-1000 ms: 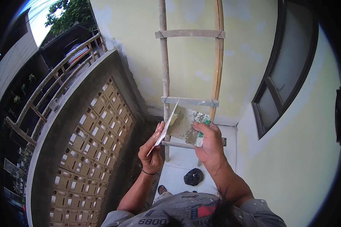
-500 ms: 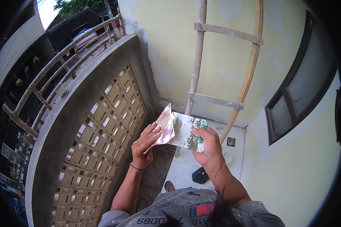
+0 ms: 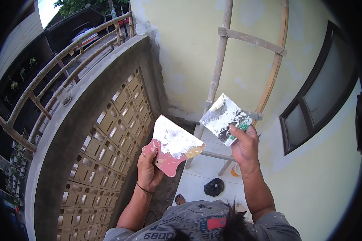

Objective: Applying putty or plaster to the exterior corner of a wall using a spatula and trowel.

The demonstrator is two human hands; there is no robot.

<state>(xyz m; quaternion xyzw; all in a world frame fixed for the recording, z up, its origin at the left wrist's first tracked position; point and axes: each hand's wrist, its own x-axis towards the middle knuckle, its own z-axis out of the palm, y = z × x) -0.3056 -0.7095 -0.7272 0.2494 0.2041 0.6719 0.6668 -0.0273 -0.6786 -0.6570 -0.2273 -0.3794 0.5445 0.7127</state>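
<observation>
My left hand (image 3: 149,170) grips a pink putty spreader (image 3: 167,154) by its notched lower part, thumb on the face. White putty covers most of its broad upper side, with a yellowish patch at the right corner. In my right hand (image 3: 245,146) is a second putty spreader (image 3: 223,120), squarish and grey, smeared with white, with green along the gripped edge. A cream dab sits at its far corner. Both spreaders are raised in front of me, tilted and apart from each other.
A wooden ladder (image 3: 251,39) leans on the patched yellow wall (image 3: 185,52) ahead. On the left runs a low wall of pierced blocks (image 3: 104,148) with a wooden railing (image 3: 48,84). A black bag (image 3: 214,187) and an orange-white tub (image 3: 236,170) stand on the tiles. A dark-framed window (image 3: 313,92) is at right.
The two spreaders, touching before, have moved apart. My left hand has turned its spreader putty side up; my right hand has lifted the other one up and to the right.
</observation>
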